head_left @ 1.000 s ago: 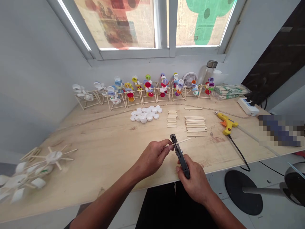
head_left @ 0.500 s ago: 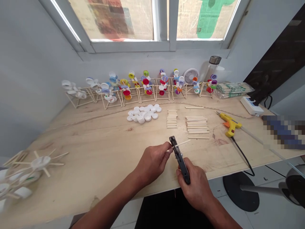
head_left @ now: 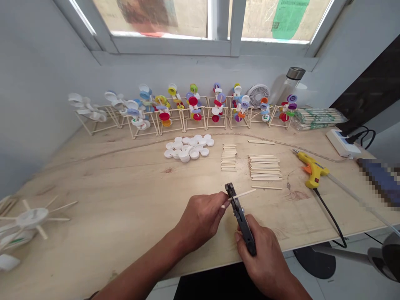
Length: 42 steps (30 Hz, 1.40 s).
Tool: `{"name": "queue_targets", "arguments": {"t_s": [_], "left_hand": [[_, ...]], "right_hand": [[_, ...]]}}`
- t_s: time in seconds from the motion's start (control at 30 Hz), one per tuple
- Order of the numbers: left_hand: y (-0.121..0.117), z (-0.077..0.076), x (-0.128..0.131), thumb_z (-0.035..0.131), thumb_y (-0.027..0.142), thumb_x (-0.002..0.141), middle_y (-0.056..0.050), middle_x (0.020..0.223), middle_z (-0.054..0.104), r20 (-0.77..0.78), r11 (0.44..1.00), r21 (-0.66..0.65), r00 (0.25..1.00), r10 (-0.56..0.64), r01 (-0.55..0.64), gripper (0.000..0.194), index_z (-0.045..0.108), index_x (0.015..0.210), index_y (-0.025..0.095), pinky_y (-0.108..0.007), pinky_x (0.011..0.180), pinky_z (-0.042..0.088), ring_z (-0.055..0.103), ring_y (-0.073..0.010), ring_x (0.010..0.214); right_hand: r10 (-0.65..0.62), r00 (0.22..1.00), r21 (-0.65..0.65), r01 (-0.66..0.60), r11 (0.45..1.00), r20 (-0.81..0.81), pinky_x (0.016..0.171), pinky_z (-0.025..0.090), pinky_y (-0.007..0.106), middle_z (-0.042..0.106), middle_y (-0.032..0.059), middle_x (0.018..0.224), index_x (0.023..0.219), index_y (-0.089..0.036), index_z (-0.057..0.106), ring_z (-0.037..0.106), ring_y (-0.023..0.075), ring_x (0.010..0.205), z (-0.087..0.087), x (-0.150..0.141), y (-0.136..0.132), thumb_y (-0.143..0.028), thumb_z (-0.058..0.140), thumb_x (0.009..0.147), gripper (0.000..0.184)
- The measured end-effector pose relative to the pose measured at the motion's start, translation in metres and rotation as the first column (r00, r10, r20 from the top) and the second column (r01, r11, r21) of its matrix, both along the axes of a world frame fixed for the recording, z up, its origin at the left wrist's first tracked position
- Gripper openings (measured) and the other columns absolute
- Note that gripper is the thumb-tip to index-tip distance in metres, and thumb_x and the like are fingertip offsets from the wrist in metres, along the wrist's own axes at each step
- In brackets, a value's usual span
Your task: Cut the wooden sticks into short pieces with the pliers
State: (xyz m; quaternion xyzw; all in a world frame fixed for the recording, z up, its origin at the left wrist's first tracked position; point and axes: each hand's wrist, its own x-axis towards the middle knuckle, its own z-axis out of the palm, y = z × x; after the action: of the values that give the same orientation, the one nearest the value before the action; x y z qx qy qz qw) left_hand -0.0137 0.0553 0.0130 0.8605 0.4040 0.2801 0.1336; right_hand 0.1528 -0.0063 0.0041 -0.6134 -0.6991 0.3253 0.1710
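My left hand (head_left: 200,218) pinches a thin wooden stick (head_left: 248,193) between thumb and fingers. The stick lies across the jaws of black pliers (head_left: 244,228), and its long end sticks out to the right. My right hand (head_left: 265,256) is wrapped round the handles of the pliers, which point away from me. Beyond the hands lie a bundle of short sticks (head_left: 228,158) and a wider pile of longer sticks (head_left: 265,168). One single stick (head_left: 267,187) rests just in front of the longer pile.
White bottle caps (head_left: 189,148) sit mid-table. Stick frames with coloured cap wheels (head_left: 193,109) line the wall. At right are a yellow glue gun (head_left: 314,168), power strip (head_left: 342,143), bagged sticks (head_left: 321,116), small fan (head_left: 258,96) and bottle (head_left: 289,85). A spoked cap wheel (head_left: 33,217) lies left.
The view has tilted down slightly, so the table things sit a little differently in it. Both hands keep their grips, with the stick still across the jaws of the pliers.
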Motion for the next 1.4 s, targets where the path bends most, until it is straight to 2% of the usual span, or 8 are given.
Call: {"name": "queue_targets", "arguments": {"t_s": [0.23, 0.43, 0.6, 0.7, 0.8, 0.9, 1.0, 1.4], "left_hand": [[0.002, -0.010, -0.001, 0.036, 0.016, 0.086, 0.003, 0.054, 0.048, -0.012, 0.999, 0.020, 0.999, 0.031, -0.031, 0.015, 0.040, 0.071, 0.018, -0.021, 0.046, 0.028, 0.044, -0.0097, 0.046], [0.004, -0.014, -0.005, 0.035, 0.014, 0.085, 0.002, 0.054, 0.049, 0.027, 0.997, 0.032, 0.997, 0.070, -0.071, 0.016, 0.042, 0.071, 0.018, -0.022, 0.044, 0.028, 0.043, -0.0094, 0.044], [0.005, -0.018, -0.007, 0.037, 0.016, 0.085, 0.001, 0.055, 0.051, 0.057, 0.998, 0.025, 0.997, 0.056, -0.057, 0.016, 0.044, 0.071, 0.018, -0.022, 0.046, 0.031, 0.045, -0.0096, 0.046], [0.006, -0.020, -0.006, 0.036, 0.016, 0.086, 0.000, 0.061, 0.054, 0.103, 0.998, 0.007, 0.993, 0.061, -0.062, 0.016, 0.048, 0.075, 0.017, -0.021, 0.050, 0.035, 0.048, -0.0095, 0.050], [0.007, -0.021, -0.003, 0.035, 0.017, 0.087, -0.001, 0.064, 0.053, 0.138, 0.994, 0.008, 0.985, 0.107, -0.109, 0.017, 0.050, 0.079, 0.016, -0.021, 0.054, 0.038, 0.049, -0.0095, 0.055], [0.009, -0.023, 0.003, 0.038, 0.019, 0.087, -0.001, 0.066, 0.051, 0.069, 0.996, 0.040, 0.995, 0.074, -0.077, 0.018, 0.053, 0.081, 0.015, -0.021, 0.055, 0.038, 0.048, -0.0099, 0.058], [0.009, -0.026, 0.014, 0.039, 0.021, 0.087, -0.002, 0.068, 0.051, -0.035, 0.996, 0.083, 0.999, 0.011, -0.008, 0.020, 0.058, 0.083, 0.016, -0.020, 0.055, 0.037, 0.048, -0.0098, 0.060], [0.002, -0.042, 0.048, 0.037, 0.021, 0.089, -0.003, 0.074, 0.052, -0.296, 0.966, 0.190, 0.948, -0.114, 0.176, 0.021, 0.055, 0.079, 0.016, -0.023, 0.057, 0.036, 0.047, -0.0119, 0.065]], "right_hand": [[0.033, 0.998, -0.013, -0.033, 0.999, 0.052, 0.051, 0.033, 0.024, 0.060, -0.0001, 0.061, 0.076, -0.021, 0.044, 0.057, 0.0163, 0.054, -0.002, -0.001, 0.006, -0.026, 0.043, 0.080, 0.006], [0.058, 0.971, 0.090, -0.081, 0.993, 0.232, 0.046, 0.024, 0.025, 0.057, -0.0014, 0.053, 0.073, -0.022, 0.041, 0.055, 0.0171, 0.047, -0.011, -0.004, 0.011, -0.022, 0.046, 0.074, 0.005], [0.068, 0.976, 0.075, -0.085, 0.994, 0.205, 0.046, 0.023, 0.025, 0.057, -0.0022, 0.053, 0.072, -0.022, 0.041, 0.054, 0.0160, 0.047, -0.011, -0.004, 0.014, -0.022, 0.046, 0.074, 0.006], [0.016, 0.994, 0.068, -0.024, 0.997, 0.107, 0.047, 0.026, 0.024, 0.055, -0.0027, 0.053, 0.071, -0.021, 0.042, 0.052, 0.0149, 0.047, -0.008, -0.002, 0.012, -0.024, 0.046, 0.076, 0.007], [-0.070, 0.988, 0.010, 0.072, 0.997, -0.141, 0.049, 0.032, 0.022, 0.053, -0.0030, 0.057, 0.074, -0.021, 0.045, 0.051, 0.0134, 0.051, -0.005, 0.004, 0.009, -0.026, 0.046, 0.079, 0.007], [-0.166, 0.880, -0.116, 0.127, 0.985, -0.444, 0.046, 0.036, 0.021, 0.047, -0.0054, 0.055, 0.084, -0.019, 0.047, 0.047, 0.0110, 0.046, -0.004, 0.012, 0.005, -0.029, 0.043, 0.083, 0.011], [-0.218, 0.754, -0.171, 0.141, 0.975, -0.620, 0.047, 0.038, 0.022, 0.044, -0.0065, 0.053, 0.091, -0.018, 0.046, 0.045, 0.0107, 0.045, -0.005, 0.022, 0.001, -0.035, 0.041, 0.086, 0.019], [-0.217, 0.701, -0.083, 0.220, 0.972, -0.679, 0.053, 0.041, 0.024, 0.047, -0.0047, 0.055, 0.093, -0.016, 0.048, 0.048, 0.0118, 0.051, -0.014, 0.042, -0.015, -0.037, 0.044, 0.086, 0.023]]}}
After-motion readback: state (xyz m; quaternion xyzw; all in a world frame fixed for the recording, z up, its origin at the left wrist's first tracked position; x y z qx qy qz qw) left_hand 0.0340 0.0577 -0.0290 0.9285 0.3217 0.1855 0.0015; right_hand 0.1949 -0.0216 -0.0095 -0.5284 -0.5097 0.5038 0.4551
